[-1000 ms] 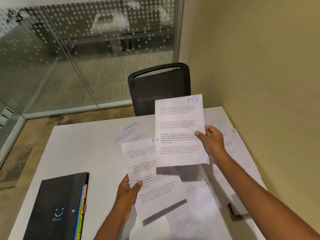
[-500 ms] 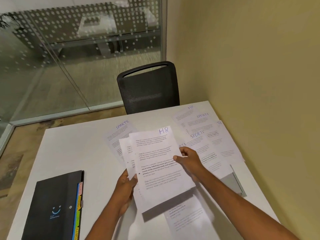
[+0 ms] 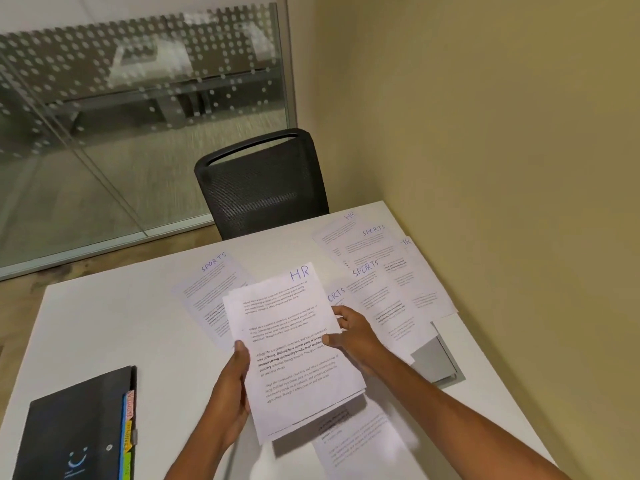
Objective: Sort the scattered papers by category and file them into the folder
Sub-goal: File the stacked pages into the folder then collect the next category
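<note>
A small stack of printed sheets, the top one marked HR [image 3: 287, 344], is held above the white table [image 3: 104, 323]. My left hand [image 3: 232, 393] grips its left edge, thumb on top. My right hand [image 3: 349, 334] pinches its right edge. A sheet marked SPORTS [image 3: 211, 285] lies behind the stack. More HR and SPORTS sheets [image 3: 384, 271] overlap at the right by the wall. Another printed sheet [image 3: 356, 441] lies under the stack at the front. The closed black folder [image 3: 76, 427] with coloured tabs lies at the front left.
A black mesh chair [image 3: 263, 185] stands at the table's far side. A yellow wall runs along the right edge. A grey cable hatch [image 3: 433, 362] sits in the table near the right papers. A glass partition is behind.
My right hand brought the raised HR sheet down onto the sheet in my left hand. Both hands now hold them together as one stack.
</note>
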A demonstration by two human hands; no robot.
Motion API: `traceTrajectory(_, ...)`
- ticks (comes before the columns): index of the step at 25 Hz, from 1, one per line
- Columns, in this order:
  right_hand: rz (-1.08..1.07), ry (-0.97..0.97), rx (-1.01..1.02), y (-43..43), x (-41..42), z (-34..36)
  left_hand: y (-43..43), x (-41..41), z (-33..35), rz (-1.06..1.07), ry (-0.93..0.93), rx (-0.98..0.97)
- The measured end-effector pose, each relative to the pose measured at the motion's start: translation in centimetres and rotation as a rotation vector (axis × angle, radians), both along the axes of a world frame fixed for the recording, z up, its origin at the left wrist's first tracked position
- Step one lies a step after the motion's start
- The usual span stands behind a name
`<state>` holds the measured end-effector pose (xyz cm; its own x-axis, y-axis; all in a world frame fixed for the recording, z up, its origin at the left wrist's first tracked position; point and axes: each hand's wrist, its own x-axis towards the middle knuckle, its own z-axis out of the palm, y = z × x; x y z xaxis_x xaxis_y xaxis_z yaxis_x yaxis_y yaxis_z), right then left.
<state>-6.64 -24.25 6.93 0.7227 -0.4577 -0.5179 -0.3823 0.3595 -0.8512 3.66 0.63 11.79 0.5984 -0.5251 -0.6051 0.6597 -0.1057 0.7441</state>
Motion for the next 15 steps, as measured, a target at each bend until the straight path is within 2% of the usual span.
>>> traceTrajectory(3, 0.034, 0.036, -0.057, -0.7, -0.2, -0.1, -1.0, -0.3, -1.0, -0.042, -0.077, 0.022)
traceTrajectory(10, 0.149, 0.127, -0.19, -5.1, 0.4, -1.3, -3.4, -0.1, -3.4, 0.022, -0.083, 0.02)
traceTrajectory(15, 0.292, 0.369, -0.474, -12.1, 1.5, -6.4, -4.5, 0.7, -5.8, 0.068, -0.079, 0.03)
